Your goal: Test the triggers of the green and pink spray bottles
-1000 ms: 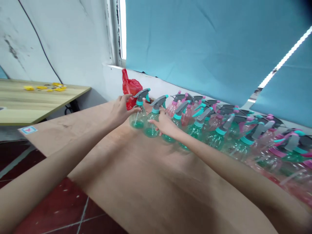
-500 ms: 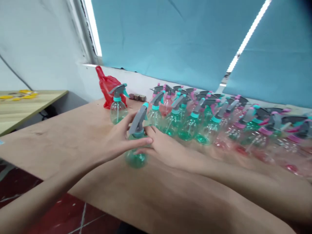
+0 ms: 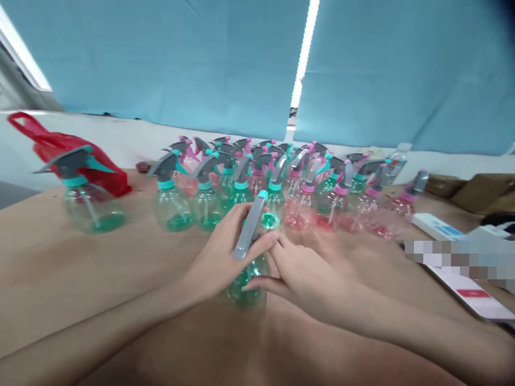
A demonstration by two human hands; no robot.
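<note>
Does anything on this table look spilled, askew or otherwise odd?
No spill or damage shows. One green spray bottle stands apart at left, in front of the red bag, away from the clustered bottles; at right, a pixelated patch hides part of a phone-like device. The held bottle looks ordinary.

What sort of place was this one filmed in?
Probably a workshop or packing room, though nothing in view settles it: many similar green and pink spray bottles crowd a tan table, and a plain blue sheet hangs behind them.
</note>
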